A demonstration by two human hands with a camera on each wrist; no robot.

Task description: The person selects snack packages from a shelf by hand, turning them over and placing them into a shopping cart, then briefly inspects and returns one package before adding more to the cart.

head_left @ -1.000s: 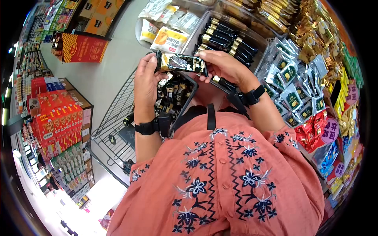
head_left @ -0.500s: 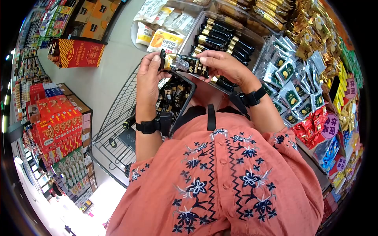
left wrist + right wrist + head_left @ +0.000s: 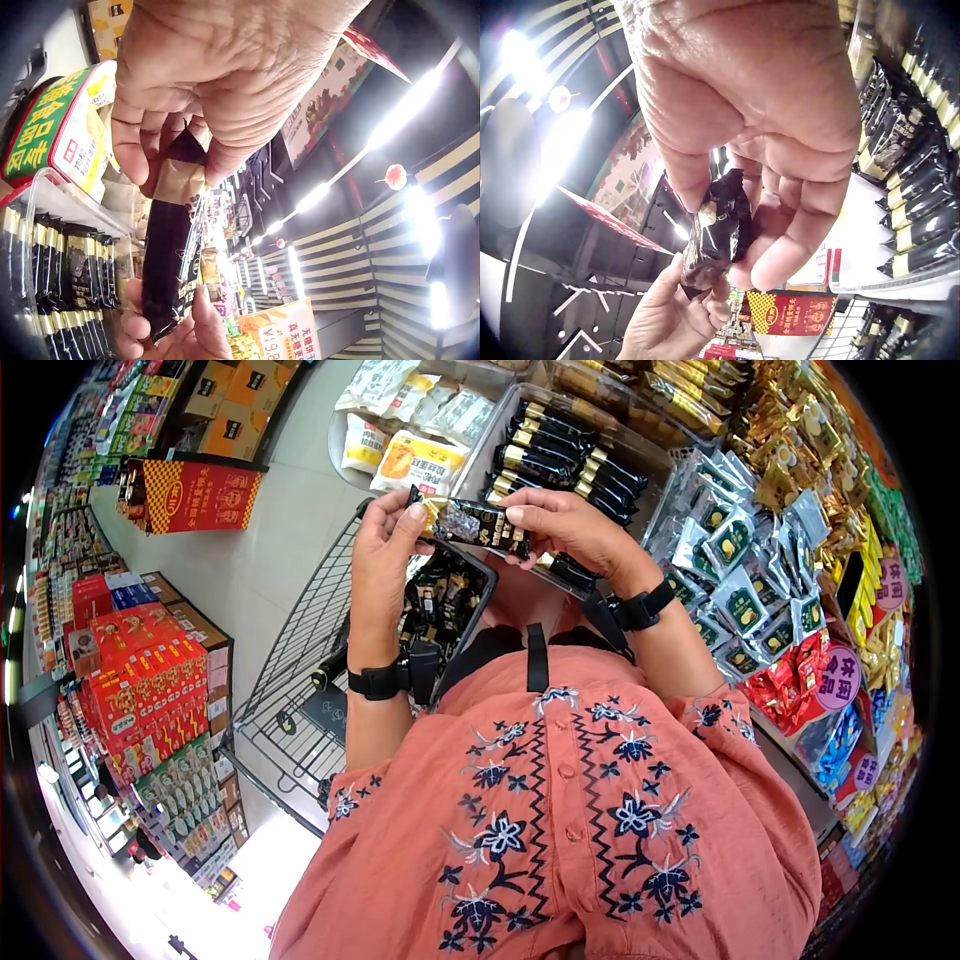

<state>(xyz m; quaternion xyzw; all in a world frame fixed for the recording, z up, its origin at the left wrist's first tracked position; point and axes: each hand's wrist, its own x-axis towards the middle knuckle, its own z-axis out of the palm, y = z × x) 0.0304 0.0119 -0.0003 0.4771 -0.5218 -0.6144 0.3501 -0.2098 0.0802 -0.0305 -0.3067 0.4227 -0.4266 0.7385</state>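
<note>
A black snack packet with gold ends and printed lettering point(image 3: 480, 525) is held up crosswise in front of the body, between both hands. My left hand point(image 3: 380, 550) pinches its left end between thumb and fingers. At the opposite end, my right hand point(image 3: 578, 528) grips the wrapper, thumb on top. The left wrist view shows the packet's dark side point(image 3: 166, 247), with the right fingertips at its lower end. In the right wrist view the crimped end of the wrapper point(image 3: 735, 199) sticks out between the right thumb and fingers.
Beyond the hands, a clear bin point(image 3: 662, 465) holds rows of similar black packets point(image 3: 555, 445). Below the left hand stands a wire shopping cart point(image 3: 290, 630) with many black packets point(image 3: 440, 600) inside. Silver packets point(image 3: 740, 600) lie at right; stacked red boxes point(image 3: 140, 670) stand across the aisle.
The packet's right end has tipped slightly downward, and the left hand has shifted a little right along its end. Both hands keep holding it. The surroundings shift slightly left in view.
</note>
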